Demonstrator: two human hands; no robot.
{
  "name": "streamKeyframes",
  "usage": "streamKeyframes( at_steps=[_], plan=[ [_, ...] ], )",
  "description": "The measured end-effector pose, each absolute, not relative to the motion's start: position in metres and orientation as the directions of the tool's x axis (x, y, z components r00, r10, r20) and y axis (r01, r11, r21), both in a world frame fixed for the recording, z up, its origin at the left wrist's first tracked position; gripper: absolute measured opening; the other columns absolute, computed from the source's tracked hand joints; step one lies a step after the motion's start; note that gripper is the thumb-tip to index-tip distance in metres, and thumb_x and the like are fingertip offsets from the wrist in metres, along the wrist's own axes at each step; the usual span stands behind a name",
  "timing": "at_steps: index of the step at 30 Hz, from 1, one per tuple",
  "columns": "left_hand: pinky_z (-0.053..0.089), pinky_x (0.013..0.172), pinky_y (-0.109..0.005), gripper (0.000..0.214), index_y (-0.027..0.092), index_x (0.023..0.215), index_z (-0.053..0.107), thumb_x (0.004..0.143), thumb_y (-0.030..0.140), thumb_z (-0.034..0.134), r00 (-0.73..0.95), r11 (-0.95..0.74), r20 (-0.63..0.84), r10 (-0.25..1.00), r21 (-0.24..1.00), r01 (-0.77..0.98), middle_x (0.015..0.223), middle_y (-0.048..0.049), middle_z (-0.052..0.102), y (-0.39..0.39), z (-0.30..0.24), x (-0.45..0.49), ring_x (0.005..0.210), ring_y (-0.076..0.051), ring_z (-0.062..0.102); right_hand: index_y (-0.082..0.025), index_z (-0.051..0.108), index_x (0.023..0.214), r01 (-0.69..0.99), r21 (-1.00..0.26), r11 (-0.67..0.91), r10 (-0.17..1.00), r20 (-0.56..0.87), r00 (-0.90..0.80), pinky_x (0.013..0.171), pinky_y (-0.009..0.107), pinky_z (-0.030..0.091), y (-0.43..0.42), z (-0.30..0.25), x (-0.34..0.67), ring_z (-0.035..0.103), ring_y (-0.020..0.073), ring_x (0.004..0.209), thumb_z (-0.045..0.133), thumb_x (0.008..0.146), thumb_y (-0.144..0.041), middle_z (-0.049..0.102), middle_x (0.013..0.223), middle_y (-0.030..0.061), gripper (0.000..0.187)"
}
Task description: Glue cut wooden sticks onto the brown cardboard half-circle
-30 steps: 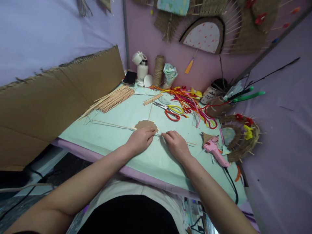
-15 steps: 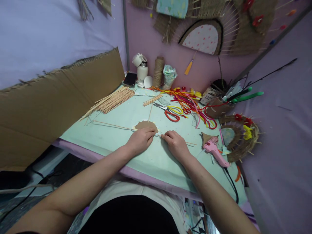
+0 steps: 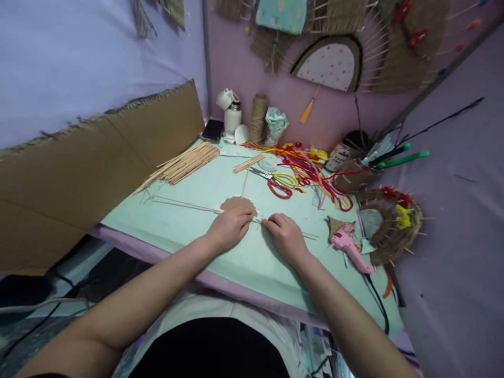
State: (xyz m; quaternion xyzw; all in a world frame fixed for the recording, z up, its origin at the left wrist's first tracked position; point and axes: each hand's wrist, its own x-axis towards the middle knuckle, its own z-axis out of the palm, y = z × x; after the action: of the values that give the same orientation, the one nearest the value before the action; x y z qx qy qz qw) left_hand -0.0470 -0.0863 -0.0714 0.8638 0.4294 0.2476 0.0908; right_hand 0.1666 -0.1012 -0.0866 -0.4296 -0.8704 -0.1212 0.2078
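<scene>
On the pale green tabletop lies a small brown cardboard half-disc [image 3: 237, 202] with a whitish fringe along its curved edge. My left hand [image 3: 232, 228] is closed at its lower right edge, fingers together and pressing down on it. Just to the right, my right hand [image 3: 284, 235] pinches a thin wooden stick [image 3: 311, 235], whose far end pokes out past the knuckles. Its inner end, near the left fingertips, is partly covered. Another stick [image 3: 185, 202] runs out from the half-disc to the left, and a third stick [image 3: 244, 184] points away from its top.
Scissors [image 3: 277, 184] and tangled coloured pipe cleaners [image 3: 303, 168] lie beyond the hands. A bundle of sticks [image 3: 189, 164] is at the back left, before a cardboard sheet [image 3: 157, 126]. A pink glue gun [image 3: 352, 252] and a twine wreath [image 3: 413, 236] lie to the right.
The view has shifted slightly. Both hands keep their places at the half-disc and the stick.
</scene>
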Motion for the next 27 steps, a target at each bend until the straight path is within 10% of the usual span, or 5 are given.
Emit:
streamKeyframes(
  at_steps=[27],
  plan=[
    [0.054,0.096,-0.035,0.031,0.016,0.108,0.070,0.085,0.008,0.049,0.493,-0.550,0.247,0.834,0.303,0.778,0.122,-0.0107,0.067,-0.093,-0.065,-0.036,0.114,-0.023,0.062,-0.017,0.071,0.101,0.799,0.011,0.601,0.711,0.448,-0.542,0.067,0.029,0.036,-0.102,-0.084,0.166,0.049,0.0177,0.079,0.047,0.098,-0.014,0.063,0.086,0.0067,0.025]
  ],
)
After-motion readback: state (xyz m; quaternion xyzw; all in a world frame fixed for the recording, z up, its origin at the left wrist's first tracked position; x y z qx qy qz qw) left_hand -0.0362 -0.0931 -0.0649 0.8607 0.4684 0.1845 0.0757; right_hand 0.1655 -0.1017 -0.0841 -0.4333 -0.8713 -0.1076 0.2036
